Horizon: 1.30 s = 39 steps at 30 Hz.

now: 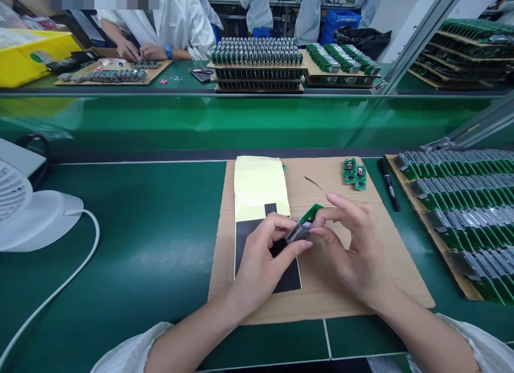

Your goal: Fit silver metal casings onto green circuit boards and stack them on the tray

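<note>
Seen from the head camera, a worker's left hand [263, 260] and right hand [359, 250] meet over a sheet of cardboard [341, 292], both pinching one small unit: a green circuit board [314, 211] joined with a clear, greyish plastic part [297, 233]. The left thumb and fingers press on the plastic part; the right thumb and forefinger grip the unit's other side.

Taking that unit as the clock's centre, a sheet of pale yellow backing paper [259, 185] lies toward ten o'clock, its black lower portion [251, 239] partly behind the left hand. A thin dark sliver [312, 182] rests near twelve. Two small green circuit boards [354, 174] sit together toward two o'clock; just past them lies a black marker pen [388, 184], its pale lettering too small to read. At three, a cardboard tray [468, 288] carries slanted rows of boards with clear parts.

A white desk fan [44, 218] stands at nine, its white cable [96, 239] curling across the green work surface [152, 266]. Beyond the green divider, near eleven, a co-worker wearing a blue wristband [168, 52] handles small parts; a yellow bin [24, 62] bearing an illegible greenish label stands at ten.
</note>
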Each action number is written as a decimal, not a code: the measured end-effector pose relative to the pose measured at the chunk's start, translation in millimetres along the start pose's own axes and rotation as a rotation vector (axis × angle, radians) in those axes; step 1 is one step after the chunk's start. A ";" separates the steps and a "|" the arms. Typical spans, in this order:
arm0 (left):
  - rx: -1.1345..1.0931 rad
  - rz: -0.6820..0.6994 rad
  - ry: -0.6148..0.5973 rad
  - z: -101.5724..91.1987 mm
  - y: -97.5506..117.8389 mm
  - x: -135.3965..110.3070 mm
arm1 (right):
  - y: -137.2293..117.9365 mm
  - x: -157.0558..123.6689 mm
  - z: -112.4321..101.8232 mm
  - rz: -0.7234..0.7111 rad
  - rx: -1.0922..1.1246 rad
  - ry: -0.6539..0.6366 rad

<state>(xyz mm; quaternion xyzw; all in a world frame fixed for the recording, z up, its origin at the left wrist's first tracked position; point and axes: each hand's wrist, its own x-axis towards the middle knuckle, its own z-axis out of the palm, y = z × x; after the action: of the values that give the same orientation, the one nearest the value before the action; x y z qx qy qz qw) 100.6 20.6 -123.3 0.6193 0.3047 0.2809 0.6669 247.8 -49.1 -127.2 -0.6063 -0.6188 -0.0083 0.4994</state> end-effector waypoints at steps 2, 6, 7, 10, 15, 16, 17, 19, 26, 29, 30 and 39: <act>0.028 0.001 -0.021 0.8 -1.3 -1.8 | 0.9 -0.6 0.7 -0.004 -0.019 -0.020; 0.078 0.002 0.034 5.0 -3.1 -6.0 | 2.0 -1.3 2.6 -0.031 -0.039 -0.095; 0.101 -0.003 0.064 6.4 -3.5 -7.2 | 2.1 -1.5 3.4 -0.033 -0.045 -0.109; 0.186 -0.047 0.147 10.2 -4.2 -10.0 | 2.6 -2.5 6.8 -0.027 -0.042 -0.146; 0.062 -0.121 0.167 10.0 -1.9 -6.5 | 3.1 -4.0 9.0 -0.006 0.013 -0.122; -0.013 -0.137 0.157 9.1 -0.6 -4.5 | 3.1 -4.0 8.5 0.000 0.036 -0.098; -0.080 -0.154 0.151 8.0 1.0 -2.3 | 3.1 -3.9 7.8 0.002 0.060 -0.072; -0.170 -0.180 0.157 6.2 4.4 1.3 | 3.1 -3.5 6.4 -0.002 0.088 -0.027; -0.234 -0.180 0.133 6.0 7.9 -0.6 | 3.6 -2.7 6.4 0.017 0.067 -0.044; -0.218 -0.173 0.105 6.2 5.5 -2.7 | 3.5 -1.6 6.0 0.021 0.047 -0.041; -0.213 -0.170 0.093 6.1 4.5 -3.0 | 3.3 -1.1 5.5 0.020 0.044 -0.042; -0.124 -0.109 -0.012 3.3 0.3 -3.5 | 1.4 5.4 -6.6 -0.013 0.031 -0.137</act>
<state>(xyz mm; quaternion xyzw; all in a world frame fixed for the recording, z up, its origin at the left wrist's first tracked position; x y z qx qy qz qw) 100.8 15.9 -122.6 0.5610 0.3156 0.2588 0.7202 254.2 -48.7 -121.4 -0.5936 -0.6557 0.0394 0.4650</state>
